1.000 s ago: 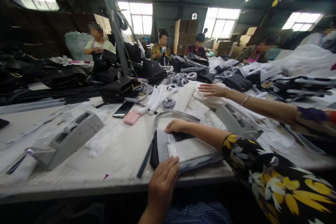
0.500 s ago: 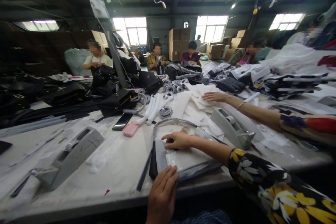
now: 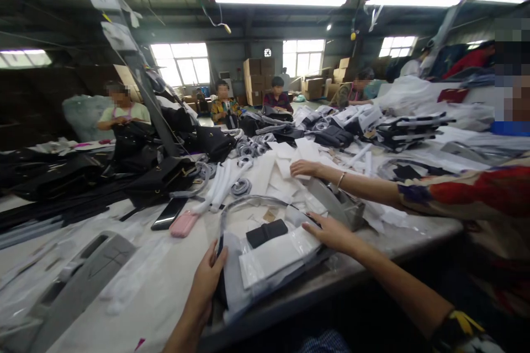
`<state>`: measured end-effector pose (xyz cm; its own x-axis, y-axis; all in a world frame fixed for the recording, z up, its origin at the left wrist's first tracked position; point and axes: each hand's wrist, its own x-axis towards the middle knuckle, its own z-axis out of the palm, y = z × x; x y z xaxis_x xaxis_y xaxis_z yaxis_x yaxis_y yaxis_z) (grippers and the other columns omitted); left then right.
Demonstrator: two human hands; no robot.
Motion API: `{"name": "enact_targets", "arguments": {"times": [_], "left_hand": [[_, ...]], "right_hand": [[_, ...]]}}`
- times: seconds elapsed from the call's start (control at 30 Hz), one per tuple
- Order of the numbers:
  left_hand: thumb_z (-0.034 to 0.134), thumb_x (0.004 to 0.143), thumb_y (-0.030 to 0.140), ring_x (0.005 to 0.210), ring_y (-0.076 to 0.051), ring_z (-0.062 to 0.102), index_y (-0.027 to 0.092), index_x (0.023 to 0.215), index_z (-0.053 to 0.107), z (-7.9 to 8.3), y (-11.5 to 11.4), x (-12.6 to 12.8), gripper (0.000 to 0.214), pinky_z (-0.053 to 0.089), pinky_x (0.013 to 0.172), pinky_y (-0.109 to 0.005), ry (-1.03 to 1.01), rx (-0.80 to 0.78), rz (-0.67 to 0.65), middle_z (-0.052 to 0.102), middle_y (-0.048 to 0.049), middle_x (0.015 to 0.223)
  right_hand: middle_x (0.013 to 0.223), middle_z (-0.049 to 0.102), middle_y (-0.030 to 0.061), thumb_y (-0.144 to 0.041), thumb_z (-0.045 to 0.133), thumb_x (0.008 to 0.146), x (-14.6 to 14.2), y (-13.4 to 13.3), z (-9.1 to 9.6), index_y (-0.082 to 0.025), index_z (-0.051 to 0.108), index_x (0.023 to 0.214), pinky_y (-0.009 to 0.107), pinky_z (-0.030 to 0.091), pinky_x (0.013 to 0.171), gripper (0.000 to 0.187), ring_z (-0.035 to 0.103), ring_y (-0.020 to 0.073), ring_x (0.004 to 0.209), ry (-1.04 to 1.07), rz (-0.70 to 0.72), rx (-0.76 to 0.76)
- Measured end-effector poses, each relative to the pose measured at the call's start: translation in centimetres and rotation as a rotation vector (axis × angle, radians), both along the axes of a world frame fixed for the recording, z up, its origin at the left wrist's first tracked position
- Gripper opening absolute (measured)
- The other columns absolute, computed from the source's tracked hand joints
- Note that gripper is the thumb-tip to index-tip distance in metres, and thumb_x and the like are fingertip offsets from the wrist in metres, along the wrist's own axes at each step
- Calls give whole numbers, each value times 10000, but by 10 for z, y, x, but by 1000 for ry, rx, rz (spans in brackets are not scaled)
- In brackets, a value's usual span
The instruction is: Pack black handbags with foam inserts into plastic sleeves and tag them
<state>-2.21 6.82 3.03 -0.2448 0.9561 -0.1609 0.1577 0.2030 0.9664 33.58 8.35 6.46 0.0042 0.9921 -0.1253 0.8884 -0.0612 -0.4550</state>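
My left hand [image 3: 207, 281] grips the left edge of a clear plastic bag [image 3: 269, 258] lying at the table's near edge, thumb on top and fingers underneath. The bag holds a white sheet and dark material. A small black pouch [image 3: 267, 232] lies on its far end. My right hand [image 3: 327, 231], on a floral-sleeved arm, rests flat on the bag's right edge with fingers stretched out.
A co-worker's hand [image 3: 305, 167] with a bracelet reaches over white sheets [image 3: 285, 174] beyond a grey tape dispenser [image 3: 337, 205]. Another dispenser [image 3: 83, 281] sits at the left. A pink object [image 3: 183, 224] and a phone [image 3: 168, 213] lie nearby. Black bags [image 3: 165, 174] are piled behind; several people sit far off.
My left hand moved from the bag's near edge to its left edge and took hold. My right hand shifted from the bag's far end to its right edge. The view swung left.
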Motion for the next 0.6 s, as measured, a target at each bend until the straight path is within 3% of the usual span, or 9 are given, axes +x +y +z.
{"name": "enact_targets", "arguments": {"times": [0.1,0.23,0.3,0.37,0.43,0.53,0.6], "left_hand": [[645,867,534,1351,-296,500,209,1438,474,16,-12,2,679,405,1117,-475,-110,50,86,566,-147,1428],[515,884,671,1259,-266,578,260,1342,563,52,-40,-4,617,483,1052,-411,-425,271,247,654,-62,1307],[489,870,712,1200,-255,606,243,1315,578,67,-51,-9,653,505,1015,-374,-409,393,313,685,-56,1225],[493,819,772,1161,-261,617,237,1323,567,78,-59,-16,739,515,988,-358,-316,500,351,696,-63,1178],[520,737,833,1105,-273,637,244,1327,564,84,-63,-23,835,538,936,-349,-260,523,362,704,-64,1132],[497,659,899,932,-278,675,239,1212,647,89,-62,-34,874,574,829,-355,-254,400,409,719,-53,958],[426,635,940,813,-290,676,224,1094,706,90,-59,-40,895,589,781,-400,-231,315,436,710,-57,826]], "right_hand": [[1343,629,145,-549,553,889,-6,-1,9,-180,415,1505,445,463,1028,731,611,328,1217,195,-19,130],[1459,534,82,-451,621,865,-33,8,29,-253,398,1503,440,425,1096,705,524,290,1324,473,87,380],[1496,491,78,-390,626,863,-50,17,30,-259,382,1508,435,454,1073,702,488,276,1354,585,183,442],[1492,495,82,-343,629,852,-61,28,25,-252,402,1496,426,490,1034,689,489,268,1353,655,304,414],[1408,582,80,-298,636,831,-63,41,19,-234,565,1369,426,487,1041,547,548,269,1294,648,421,357],[1120,735,73,-218,549,850,-59,72,21,-208,741,1001,430,479,1051,245,665,254,1107,551,321,364],[1074,736,89,-175,408,909,-64,105,31,-183,720,1010,417,511,1007,329,680,234,1056,512,182,396]]}}
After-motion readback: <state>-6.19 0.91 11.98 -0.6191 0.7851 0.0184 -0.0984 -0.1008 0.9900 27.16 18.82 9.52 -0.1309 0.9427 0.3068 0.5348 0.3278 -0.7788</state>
